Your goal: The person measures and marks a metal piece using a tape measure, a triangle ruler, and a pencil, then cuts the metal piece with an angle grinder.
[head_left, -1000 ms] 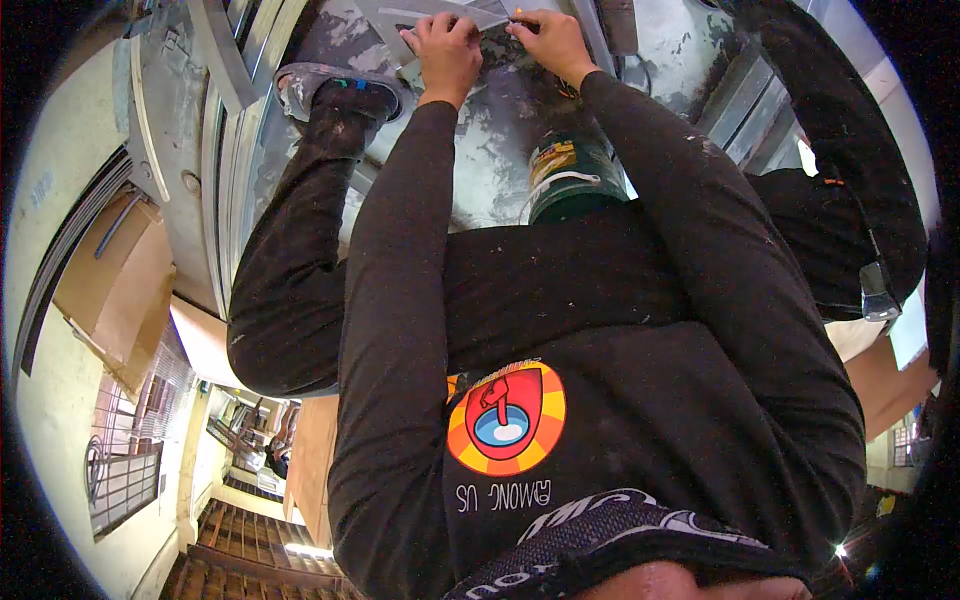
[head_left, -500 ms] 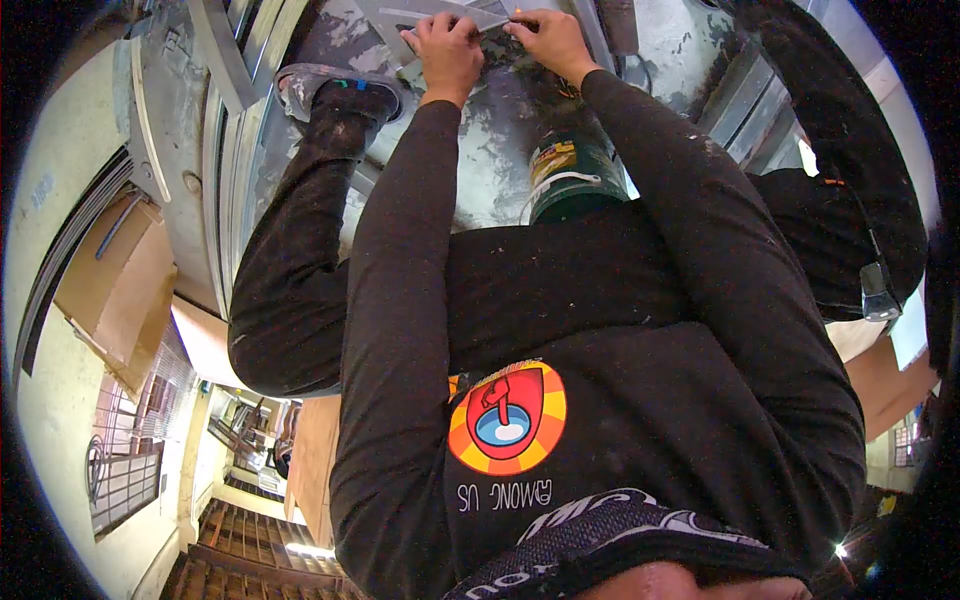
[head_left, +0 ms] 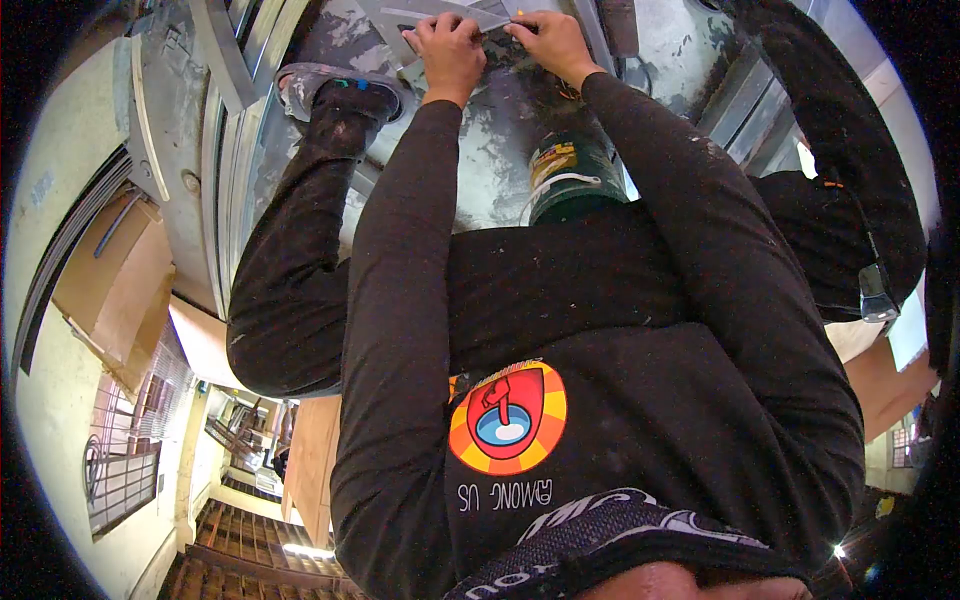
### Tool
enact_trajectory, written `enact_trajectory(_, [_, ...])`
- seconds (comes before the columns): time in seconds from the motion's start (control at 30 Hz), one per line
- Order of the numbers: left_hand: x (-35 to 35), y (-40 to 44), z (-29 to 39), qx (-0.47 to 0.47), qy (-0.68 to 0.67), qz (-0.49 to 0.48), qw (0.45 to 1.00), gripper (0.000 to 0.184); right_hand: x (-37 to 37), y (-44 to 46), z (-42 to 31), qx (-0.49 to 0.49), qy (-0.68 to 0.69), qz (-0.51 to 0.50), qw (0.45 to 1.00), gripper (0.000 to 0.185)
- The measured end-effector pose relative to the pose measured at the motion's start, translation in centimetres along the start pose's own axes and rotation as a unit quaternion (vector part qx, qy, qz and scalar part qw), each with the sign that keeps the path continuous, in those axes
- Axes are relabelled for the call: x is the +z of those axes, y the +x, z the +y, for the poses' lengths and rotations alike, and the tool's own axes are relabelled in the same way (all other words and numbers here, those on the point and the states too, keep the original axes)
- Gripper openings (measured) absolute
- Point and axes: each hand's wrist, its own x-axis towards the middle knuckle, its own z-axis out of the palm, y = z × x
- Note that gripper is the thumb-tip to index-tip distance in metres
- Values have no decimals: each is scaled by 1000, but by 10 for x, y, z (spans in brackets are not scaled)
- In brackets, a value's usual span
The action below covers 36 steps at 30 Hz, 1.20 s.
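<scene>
Near the top of the view, my left hand (head_left: pixel 450 52) has its fingers bent and pressed on a thin grey strip (head_left: pixel 490 17) that lies across a flat grey piece (head_left: pixel 395 17). To its right, my right hand (head_left: pixel 550 43) is closed in a pinch near the strip's right end. A small orange spot shows at its fingertips; the rest of what it holds is too small to make out. The two hands are close but apart.
A dark green bucket (head_left: pixel 575 185) with a white handle stands below my right hand. My sandalled foot (head_left: pixel 335 88) is on the paint-marked floor (head_left: pixel 490 180). Long metal profiles (head_left: pixel 225 60) stand at the left, with more metal bars (head_left: pixel 755 105) at the right.
My left hand has shifted very slightly to the right. My right hand looks almost unmoved, still pinched near the strip's end.
</scene>
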Motion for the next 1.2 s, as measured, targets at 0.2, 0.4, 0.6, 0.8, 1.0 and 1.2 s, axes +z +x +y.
enact_trajectory(0.2, [2, 0, -1, -10, -14, -5, 1000, 12, -1, 0, -2, -1, 24, 9, 1000, 34])
enact_trajectory(0.4, [-1, 0, 0, -4, 36, -19, 999, 19, -31, 4, -48, 233, 232, -39, 943, 20])
enact_trajectory(0.6, [-2, 2, 0, -1, 48, -27, 998, 22, -21, 5, -30, 140, 168, -36, 975, 25])
enact_trajectory(0.8, [1, 3, -1, -12, 38, -25, 999, 25, -9, 4, -7, 36, 30, -26, 999, 30])
enact_trajectory(1.0, [-2, 2, 6, -33, 47, -18, 998, 21, -23, 13, -11, -23, 67, 27, 997, 25])
enact_trajectory(1.2, [1, 3, 8, -39, 68, -29, 996, 31, -39, 35, -28, -131, -69, -103, 984, 22])
